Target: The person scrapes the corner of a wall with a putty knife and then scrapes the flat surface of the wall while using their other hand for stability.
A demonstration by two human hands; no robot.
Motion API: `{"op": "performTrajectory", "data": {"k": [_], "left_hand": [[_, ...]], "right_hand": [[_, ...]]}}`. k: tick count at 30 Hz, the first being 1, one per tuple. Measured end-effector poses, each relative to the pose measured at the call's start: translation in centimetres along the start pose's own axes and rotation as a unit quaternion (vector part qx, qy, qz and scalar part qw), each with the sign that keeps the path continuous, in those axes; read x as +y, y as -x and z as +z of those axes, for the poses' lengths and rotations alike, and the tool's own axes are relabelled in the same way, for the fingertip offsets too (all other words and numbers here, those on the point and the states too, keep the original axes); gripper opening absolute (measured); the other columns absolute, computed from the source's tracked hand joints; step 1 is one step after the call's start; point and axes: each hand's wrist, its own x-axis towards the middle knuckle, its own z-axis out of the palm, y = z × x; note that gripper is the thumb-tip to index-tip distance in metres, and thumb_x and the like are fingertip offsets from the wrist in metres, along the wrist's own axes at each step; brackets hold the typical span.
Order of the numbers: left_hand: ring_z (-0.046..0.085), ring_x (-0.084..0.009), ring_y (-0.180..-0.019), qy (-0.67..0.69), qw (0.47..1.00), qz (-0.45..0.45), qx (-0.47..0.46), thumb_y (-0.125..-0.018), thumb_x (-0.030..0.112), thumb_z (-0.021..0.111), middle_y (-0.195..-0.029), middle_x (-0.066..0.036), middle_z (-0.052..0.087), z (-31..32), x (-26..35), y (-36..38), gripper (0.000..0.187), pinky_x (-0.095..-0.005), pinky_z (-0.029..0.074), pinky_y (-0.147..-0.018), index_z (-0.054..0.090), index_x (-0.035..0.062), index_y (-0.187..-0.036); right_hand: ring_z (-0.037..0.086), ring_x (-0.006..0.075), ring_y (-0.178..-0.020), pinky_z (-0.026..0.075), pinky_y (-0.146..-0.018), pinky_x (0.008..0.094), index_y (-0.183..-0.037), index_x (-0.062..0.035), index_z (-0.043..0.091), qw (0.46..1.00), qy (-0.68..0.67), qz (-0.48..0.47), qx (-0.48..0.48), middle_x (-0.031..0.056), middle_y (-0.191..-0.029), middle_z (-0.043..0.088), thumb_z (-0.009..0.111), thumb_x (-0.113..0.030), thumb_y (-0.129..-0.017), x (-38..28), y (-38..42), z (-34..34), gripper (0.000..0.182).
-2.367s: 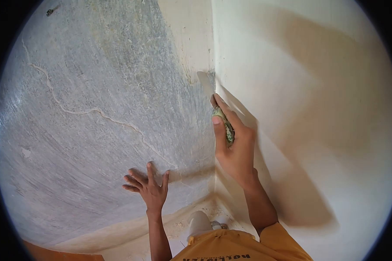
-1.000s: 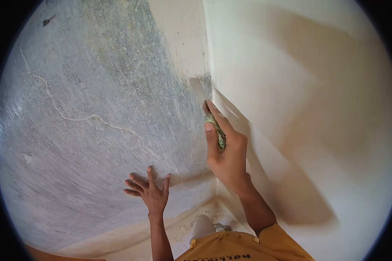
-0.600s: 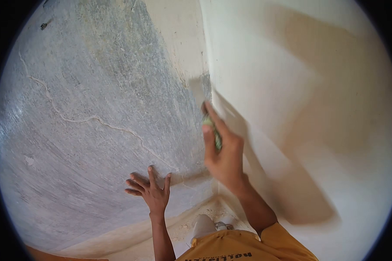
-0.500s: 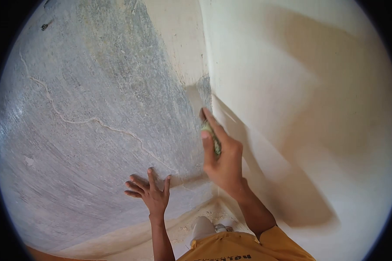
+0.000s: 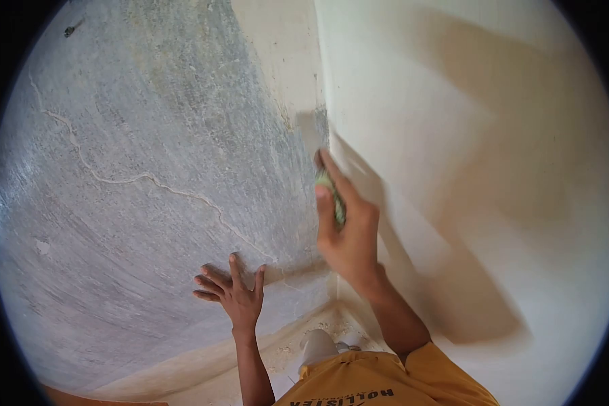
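now scraper (image 5: 312, 132) slightly higher than before

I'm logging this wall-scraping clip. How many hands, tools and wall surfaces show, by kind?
Hands: 2, left hand flat on the grey wall, right hand gripping the scraper
Scrapers: 1
Walls: 2, grey wall and cream wall
Total: 5

Grey wall (image 5: 128, 203) and cream wall (image 5: 467, 169) meet in a corner, closing passage ahead and rightward. Open room lies leftward across the grey face, above the spread left hand (image 5: 233, 294).
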Motion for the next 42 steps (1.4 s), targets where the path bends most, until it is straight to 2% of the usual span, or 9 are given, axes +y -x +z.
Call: {"op": "performTrajectory", "data": {"k": [3,7,9,12,18,22,27,30,42], "left_hand": [[-0.030,-0.0509,-0.153,-0.007,1.000,0.006,0.006,-0.093,0.067,0.068,-0.169,-0.034,-0.017,-0.2,0.2,-0.2,0.096,-0.0734,-0.022,-0.113,0.030,0.0176,-0.166],[-0.030,-0.0499,-0.153,-0.011,1.000,0.015,0.007,-0.093,0.066,0.068,-0.170,-0.033,-0.017,-0.2,-0.1,-0.1,0.096,-0.0731,-0.022,-0.113,0.029,0.0174,-0.167],[-0.030,-0.0492,-0.153,-0.011,1.000,0.015,0.010,-0.093,0.066,0.068,-0.170,-0.033,-0.017,-0.1,0.1,-0.2,0.097,-0.0728,-0.022,-0.113,0.028,0.0173,-0.167],[-0.032,-0.0504,-0.152,0.003,1.000,-0.010,-0.006,-0.091,0.066,0.071,-0.170,-0.030,-0.018,-0.1,0.2,0.0,0.085,-0.0728,-0.023,-0.113,0.048,0.0189,-0.158],[-0.032,-0.0507,-0.152,-0.001,1.000,-0.011,-0.007,-0.092,0.068,0.069,-0.170,-0.031,-0.017,0.0,0.1,0.1,0.084,-0.0737,-0.024,-0.112,0.050,0.0173,-0.157],[-0.031,-0.0515,-0.152,-0.018,1.000,0.007,-0.002,-0.092,0.068,0.067,-0.169,-0.034,-0.018,-0.2,0.2,0.0,0.098,-0.0735,-0.022,-0.112,0.032,0.0142,-0.166],[-0.031,-0.0513,-0.152,-0.028,0.999,0.017,0.005,-0.093,0.069,0.066,-0.169,-0.034,-0.018,-0.2,0.0,-0.1,0.099,-0.0735,-0.023,-0.112,0.028,0.0149,-0.167],[-0.032,-0.0508,-0.152,0.005,1.000,-0.008,-0.005,-0.092,0.066,0.070,-0.170,-0.031,-0.018,0.1,0.1,0.1,0.088,-0.0739,-0.023,-0.112,0.043,0.0189,-0.161],[-0.032,-0.0498,-0.152,0.001,1.000,-0.004,0.000,-0.091,0.068,0.070,-0.170,-0.032,-0.017,0.0,0.0,0.0,0.090,-0.0718,-0.025,-0.112,0.042,0.0188,-0.161]], "right_hand": [[0.077,0.0318,-0.095,0.057,-0.080,0.0331,-0.147,0.0036,0.055,0.998,-0.004,-0.061,0.017,0.0254,-0.112,0.074,0.060,-0.006,-0.102,1.0,0.7,0.7,0.046],[0.077,0.0329,-0.096,0.057,-0.082,0.0339,-0.147,0.0039,0.055,0.997,-0.032,0.060,-0.027,0.0262,-0.112,0.074,0.061,-0.007,-0.102,-1.0,-1.0,-1.1,0.046],[0.077,0.0294,-0.087,0.056,-0.078,0.0328,-0.147,0.0040,0.055,0.999,-0.011,-0.046,0.013,0.0263,-0.109,0.074,0.061,-0.006,-0.102,0.6,0.3,0.2,0.046],[0.067,0.0221,-0.067,0.053,-0.065,0.0317,-0.146,0.0043,0.055,0.999,0.005,-0.028,0.019,0.0259,-0.097,0.073,0.060,-0.006,-0.102,0.8,-0.8,-0.3,0.046],[0.062,0.0196,-0.064,0.050,-0.063,0.0305,-0.147,0.0037,0.055,1.000,-0.017,0.001,0.014,0.0223,-0.090,0.071,0.059,-0.007,-0.103,0.0,-0.7,-0.2,0.045],[0.062,0.0171,-0.069,0.051,-0.067,0.0305,-0.147,0.0043,0.054,0.999,-0.035,0.001,0.022,0.0233,-0.104,0.074,0.058,-0.009,-0.105,0.4,-2.3,-0.9,0.045],[0.062,0.0210,-0.068,0.051,-0.067,0.0310,-0.146,0.0041,0.055,0.999,-0.028,0.039,-0.019,0.0234,-0.106,0.074,0.058,-0.010,-0.105,-0.4,-0.9,-1.2,0.043],[0.071,0.0273,-0.074,0.053,-0.070,0.0325,-0.144,0.0028,0.057,0.993,-0.008,0.104,-0.048,0.0247,-0.106,0.073,0.058,-0.009,-0.104,-1.5,-2.3,-2.4,0.042],[0.069,0.0268,-0.070,0.053,-0.069,0.0325,-0.144,0.0019,0.058,1.000,-0.017,0.014,-0.016,0.0245,-0.097,0.073,0.059,-0.008,-0.104,-0.5,-1.0,-1.6,0.041]]}}
